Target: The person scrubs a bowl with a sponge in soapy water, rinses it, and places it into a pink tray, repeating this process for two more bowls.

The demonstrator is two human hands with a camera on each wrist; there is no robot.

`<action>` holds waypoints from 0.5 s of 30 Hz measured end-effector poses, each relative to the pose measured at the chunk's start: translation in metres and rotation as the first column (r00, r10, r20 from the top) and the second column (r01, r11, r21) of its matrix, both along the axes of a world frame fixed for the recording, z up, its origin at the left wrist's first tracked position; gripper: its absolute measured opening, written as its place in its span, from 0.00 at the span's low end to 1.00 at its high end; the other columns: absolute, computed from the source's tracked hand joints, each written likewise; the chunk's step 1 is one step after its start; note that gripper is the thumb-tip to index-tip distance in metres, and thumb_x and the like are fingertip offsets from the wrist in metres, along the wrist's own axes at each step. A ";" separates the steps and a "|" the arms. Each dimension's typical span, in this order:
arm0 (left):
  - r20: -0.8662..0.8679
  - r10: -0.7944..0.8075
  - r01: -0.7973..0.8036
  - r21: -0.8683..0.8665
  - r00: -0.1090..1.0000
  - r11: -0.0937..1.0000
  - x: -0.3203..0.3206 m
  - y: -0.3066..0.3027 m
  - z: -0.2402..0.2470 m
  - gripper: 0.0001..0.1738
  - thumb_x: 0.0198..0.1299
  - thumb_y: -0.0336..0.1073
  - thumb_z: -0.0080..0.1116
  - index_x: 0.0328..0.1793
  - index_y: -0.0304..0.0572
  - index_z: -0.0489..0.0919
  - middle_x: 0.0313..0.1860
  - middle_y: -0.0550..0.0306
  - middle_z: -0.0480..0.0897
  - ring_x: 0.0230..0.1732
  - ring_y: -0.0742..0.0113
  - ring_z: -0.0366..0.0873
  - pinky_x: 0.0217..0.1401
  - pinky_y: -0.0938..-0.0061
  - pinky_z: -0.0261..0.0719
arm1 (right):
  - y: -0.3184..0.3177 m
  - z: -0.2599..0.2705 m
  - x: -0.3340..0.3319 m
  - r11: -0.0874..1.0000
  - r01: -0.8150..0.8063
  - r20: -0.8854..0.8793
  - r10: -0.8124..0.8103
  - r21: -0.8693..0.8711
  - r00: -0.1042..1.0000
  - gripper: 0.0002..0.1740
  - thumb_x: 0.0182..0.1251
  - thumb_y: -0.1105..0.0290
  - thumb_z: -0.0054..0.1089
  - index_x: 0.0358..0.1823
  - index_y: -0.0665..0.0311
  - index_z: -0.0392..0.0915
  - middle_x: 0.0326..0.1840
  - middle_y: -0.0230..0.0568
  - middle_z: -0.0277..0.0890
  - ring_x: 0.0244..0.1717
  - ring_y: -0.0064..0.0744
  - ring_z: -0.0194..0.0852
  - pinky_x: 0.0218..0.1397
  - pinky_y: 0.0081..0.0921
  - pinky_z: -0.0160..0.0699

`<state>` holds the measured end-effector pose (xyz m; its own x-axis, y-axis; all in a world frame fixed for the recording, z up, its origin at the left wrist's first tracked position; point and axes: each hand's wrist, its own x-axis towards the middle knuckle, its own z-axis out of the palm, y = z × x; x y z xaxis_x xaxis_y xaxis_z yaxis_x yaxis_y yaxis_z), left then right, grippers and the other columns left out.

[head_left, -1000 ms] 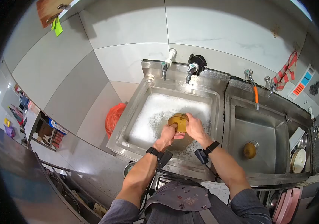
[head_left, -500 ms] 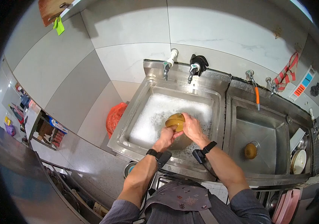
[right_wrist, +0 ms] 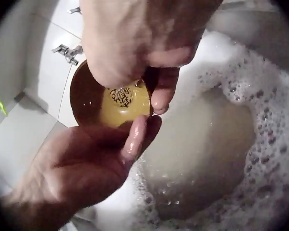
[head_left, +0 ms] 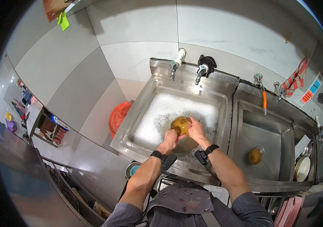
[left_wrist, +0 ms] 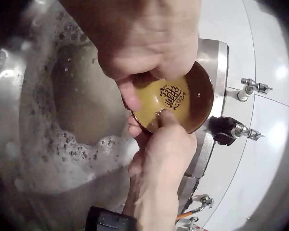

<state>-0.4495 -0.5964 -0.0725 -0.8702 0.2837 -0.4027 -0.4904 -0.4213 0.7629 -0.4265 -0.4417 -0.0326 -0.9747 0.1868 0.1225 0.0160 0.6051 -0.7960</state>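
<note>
A glossy yellow-brown bowl [head_left: 180,124] with dark written characters inside is held over the soapy water of the left sink [head_left: 223,113]. My left hand [head_left: 168,140] grips it from the near left side, its thumb at the rim in the right wrist view. On the other side my right hand [head_left: 197,131] holds the wall, and in the left wrist view its thumb reaches inside the bowl [left_wrist: 190,103]. The bowl stands tilted, its inside wet. Fingers of both hands partly cover the characters.
White foam [head_left: 152,115] surrounds a cloudy patch of water. A second brown bowl [head_left: 255,156] lies in the right sink [head_left: 267,128], with dishes [head_left: 302,169] at its right end. Taps [head_left: 173,71] line the back wall; a black glove [head_left: 208,62] hangs on one. A red bag [head_left: 120,118] stands left.
The bowl has tilted and turned slightly between both hands, which keep hold of it. The head view has shifted a little, so the sinks appear farther right.
</note>
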 end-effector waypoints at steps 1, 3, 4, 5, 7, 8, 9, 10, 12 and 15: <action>0.002 0.000 0.000 -0.001 1.000 1.000 0.002 0.001 0.003 0.19 0.70 0.23 0.44 0.64 0.23 0.72 0.56 0.42 0.81 0.51 0.49 0.85 0.46 0.60 0.94 | -0.002 0.001 0.001 1.000 0.000 0.002 0.000 -0.001 1.000 0.25 0.64 0.76 0.53 0.65 0.65 0.73 0.40 0.64 0.83 0.43 0.66 0.83 0.47 0.55 0.81; -0.003 0.095 -0.095 -0.033 0.996 0.995 0.005 0.003 0.008 0.20 0.67 0.24 0.47 0.62 0.15 0.71 0.57 0.35 0.78 0.47 0.47 0.85 0.37 0.63 0.95 | -0.007 0.006 0.003 0.979 -0.036 0.036 0.029 0.200 0.999 0.24 0.64 0.76 0.52 0.63 0.66 0.73 0.39 0.66 0.82 0.44 0.67 0.82 0.48 0.54 0.80; -0.001 0.095 -0.095 -0.035 0.996 0.995 0.003 0.002 0.010 0.20 0.67 0.24 0.47 0.62 0.15 0.71 0.57 0.35 0.78 0.47 0.47 0.85 0.37 0.63 0.95 | -0.010 0.011 0.003 0.979 -0.036 0.038 0.029 0.199 0.999 0.24 0.64 0.76 0.52 0.63 0.66 0.73 0.39 0.66 0.82 0.44 0.67 0.82 0.48 0.54 0.80; 0.038 0.101 -0.096 -0.101 0.994 0.990 0.001 0.002 0.012 0.19 0.68 0.24 0.45 0.63 0.19 0.71 0.56 0.37 0.79 0.47 0.46 0.86 0.39 0.61 0.95 | -0.012 0.015 0.004 0.978 -0.045 0.062 0.033 0.203 0.998 0.23 0.63 0.76 0.52 0.62 0.67 0.74 0.39 0.66 0.82 0.44 0.66 0.82 0.48 0.55 0.80; 0.080 0.108 -0.093 -0.171 0.991 0.981 -0.005 0.000 -0.006 0.19 0.69 0.24 0.44 0.63 0.22 0.72 0.56 0.39 0.81 0.46 0.46 0.86 0.40 0.59 0.95 | -0.011 0.005 0.002 0.978 -0.054 0.089 0.036 0.204 0.995 0.23 0.63 0.76 0.53 0.61 0.68 0.74 0.38 0.67 0.81 0.45 0.66 0.82 0.48 0.55 0.80; 0.079 0.106 -0.091 -0.177 0.991 0.980 -0.011 0.000 -0.021 0.18 0.67 0.25 0.47 0.60 0.20 0.75 0.50 0.38 0.82 0.39 0.46 0.87 0.33 0.60 0.93 | -0.009 -0.004 0.000 0.978 -0.053 0.016 0.050 0.203 0.999 0.19 0.65 0.74 0.52 0.57 0.68 0.75 0.37 0.67 0.81 0.43 0.66 0.82 0.47 0.56 0.80; 0.077 0.104 -0.089 -0.184 0.992 0.979 -0.019 -0.001 -0.038 0.17 0.65 0.26 0.50 0.56 0.17 0.77 0.44 0.36 0.83 0.32 0.47 0.87 0.26 0.60 0.91 | -0.007 -0.014 -0.003 0.978 -0.051 -0.058 0.064 0.203 0.996 0.15 0.67 0.73 0.52 0.54 0.67 0.76 0.36 0.66 0.81 0.42 0.67 0.82 0.45 0.56 0.80; 0.078 0.104 -0.088 -0.186 0.992 0.979 -0.024 -0.001 -0.049 0.17 0.65 0.26 0.50 0.56 0.17 0.77 0.44 0.36 0.83 0.32 0.47 0.87 0.26 0.60 0.91 | -0.005 -0.020 -0.004 0.978 -0.051 -0.057 0.064 0.202 0.996 0.15 0.67 0.73 0.52 0.54 0.67 0.76 0.36 0.66 0.81 0.42 0.67 0.82 0.45 0.56 0.80; 0.152 0.044 0.023 -0.413 0.987 0.910 -0.030 0.002 -0.064 0.15 0.64 0.27 0.52 0.51 0.17 0.80 0.38 0.37 0.85 0.26 0.45 0.87 0.22 0.58 0.88 | 0.000 -0.031 -0.003 0.946 -0.073 0.006 0.075 0.315 0.997 0.13 0.67 0.73 0.54 0.50 0.68 0.77 0.37 0.64 0.82 0.43 0.66 0.82 0.47 0.56 0.82; 0.154 -0.295 0.318 -0.680 0.943 0.661 -0.023 -0.011 -0.027 0.16 0.64 0.31 0.55 0.46 0.19 0.82 0.37 0.38 0.85 0.27 0.46 0.87 0.23 0.57 0.86 | 0.011 -0.047 -0.004 0.873 -0.137 0.261 0.012 0.469 0.965 0.19 0.66 0.73 0.54 0.57 0.72 0.76 0.41 0.64 0.83 0.48 0.64 0.84 0.52 0.52 0.85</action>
